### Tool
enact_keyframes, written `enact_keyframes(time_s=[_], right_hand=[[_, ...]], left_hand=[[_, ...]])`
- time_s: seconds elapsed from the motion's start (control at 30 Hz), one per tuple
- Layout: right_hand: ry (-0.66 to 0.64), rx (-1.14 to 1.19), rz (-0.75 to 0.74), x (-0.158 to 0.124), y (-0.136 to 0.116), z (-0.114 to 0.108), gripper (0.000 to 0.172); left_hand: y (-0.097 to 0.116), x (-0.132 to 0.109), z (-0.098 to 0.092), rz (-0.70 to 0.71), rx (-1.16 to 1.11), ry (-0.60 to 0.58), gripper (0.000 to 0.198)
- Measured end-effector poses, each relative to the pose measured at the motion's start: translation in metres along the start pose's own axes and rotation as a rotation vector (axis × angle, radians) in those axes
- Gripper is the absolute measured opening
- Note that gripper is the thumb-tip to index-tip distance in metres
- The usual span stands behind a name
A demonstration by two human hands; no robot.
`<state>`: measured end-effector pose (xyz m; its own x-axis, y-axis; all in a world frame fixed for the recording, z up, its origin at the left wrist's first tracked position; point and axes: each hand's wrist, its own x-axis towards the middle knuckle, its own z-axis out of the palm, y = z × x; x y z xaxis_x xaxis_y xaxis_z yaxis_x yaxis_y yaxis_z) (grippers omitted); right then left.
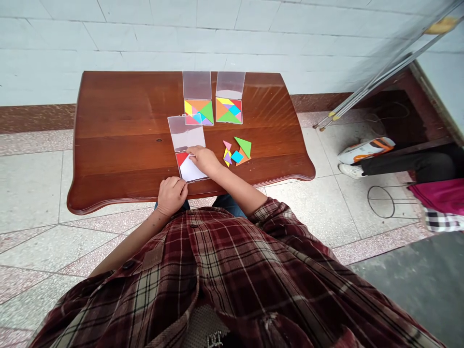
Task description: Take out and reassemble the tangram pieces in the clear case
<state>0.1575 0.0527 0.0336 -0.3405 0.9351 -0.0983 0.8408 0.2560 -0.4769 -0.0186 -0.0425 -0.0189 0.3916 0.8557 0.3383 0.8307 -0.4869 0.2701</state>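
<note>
An open clear plastic tangram case (193, 170) lies near the front edge of the table, its transparent lid (186, 133) tilted back. Inside, a red triangle (181, 158) fills the upper left corner beside a white base. My right hand (206, 160) reaches over the case, fingers bent together with their tips at the red triangle's edge. My left hand (172, 195) is curled at the case's near left corner, thumb and fingers closed against it. To the right lie loose pieces: a green triangle (243, 146), a blue square (237, 156), a pink triangle (227, 144), plus orange, yellow and purple ones.
Two filled tangram cases, left (207, 107) and right (229, 115), stand open at the back of the wooden table (123, 135). The lid overlaps the left one. At right are crutches (362, 92), a bag (366, 150), a wire stand (380, 202) and another person's leg (395, 163).
</note>
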Motion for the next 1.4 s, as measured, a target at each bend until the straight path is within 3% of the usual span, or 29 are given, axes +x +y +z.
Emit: enact_keyframes(time_s=[0.13, 0.3, 0.43, 0.57, 0.77, 0.97, 1.13, 1.4], right_hand=[[0.186, 0.116, 0.062, -0.018, 0.031, -0.023, 0.031], [0.384, 0.151, 0.292, -0.056, 0.084, -0.058, 0.032], [0.446, 0.153, 0.447, -0.081, 0.118, -0.070, 0.034], [0.374, 0.104, 0.490, -0.090, 0.132, -0.064, 0.030], [0.238, -0.039, 0.552, -0.087, 0.122, -0.054, 0.034], [0.252, -0.093, 0.640, -0.072, 0.118, -0.064, 0.040], [0.171, -0.107, 0.649, -0.051, 0.127, -0.075, 0.058], [0.072, -0.138, 0.672, -0.034, 0.143, -0.082, 0.042]], left_hand=[[0.001, 0.000, -0.001, -0.005, 0.006, -0.011, 0.024], [0.000, 0.001, -0.003, -0.017, -0.006, 0.005, 0.023], [-0.002, 0.001, -0.002, -0.019, -0.033, 0.037, 0.021], [-0.004, 0.001, 0.000, -0.020, 0.006, 0.068, 0.017], [-0.005, 0.001, 0.000, -0.012, 0.012, 0.072, 0.016], [-0.004, 0.002, -0.001, -0.028, -0.020, 0.056, 0.017], [-0.005, 0.001, 0.001, -0.006, 0.010, 0.070, 0.019], [-0.004, 0.001, 0.000, 0.032, 0.023, 0.090, 0.020]])
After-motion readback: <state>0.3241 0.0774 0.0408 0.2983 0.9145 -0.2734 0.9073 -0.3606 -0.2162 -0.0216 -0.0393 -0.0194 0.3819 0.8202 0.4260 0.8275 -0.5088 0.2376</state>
